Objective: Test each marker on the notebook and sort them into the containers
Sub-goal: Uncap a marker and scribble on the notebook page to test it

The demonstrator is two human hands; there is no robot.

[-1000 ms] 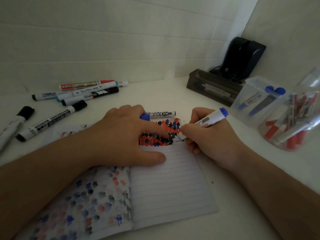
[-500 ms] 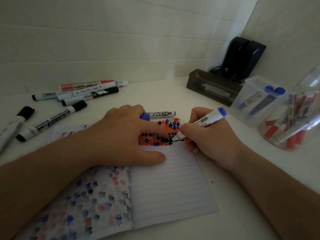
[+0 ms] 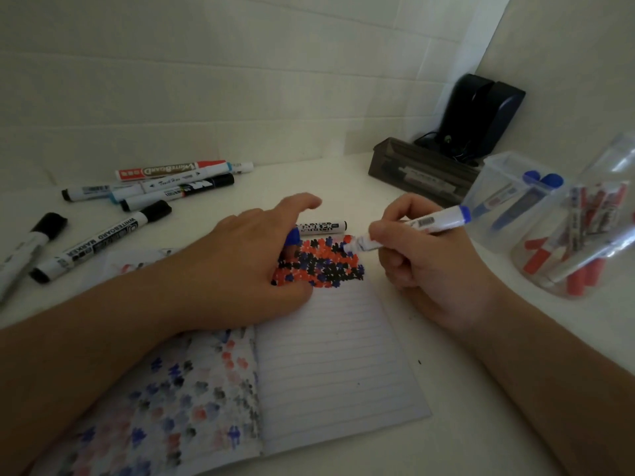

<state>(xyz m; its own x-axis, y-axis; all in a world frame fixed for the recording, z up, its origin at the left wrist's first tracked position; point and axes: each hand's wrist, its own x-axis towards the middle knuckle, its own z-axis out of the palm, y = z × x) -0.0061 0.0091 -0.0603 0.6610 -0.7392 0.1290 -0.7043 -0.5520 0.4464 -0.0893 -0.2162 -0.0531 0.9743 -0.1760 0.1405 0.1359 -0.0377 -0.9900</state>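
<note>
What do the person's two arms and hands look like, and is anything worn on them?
Both forearms are bare as far as the picture shows: no sleeve is in view. The left hand and the right hand wear no glove. No ring, watch or bracelet is visible on the fingers or wrists. The light is dim, so small marks on them cannot be told.

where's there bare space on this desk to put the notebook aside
Bare desktop lies behind the hands, between the loose markers on the left and the dark tray. Another bare strip runs right of the notebook, in front of the clear containers. The left edge and right corner are crowded.
</note>
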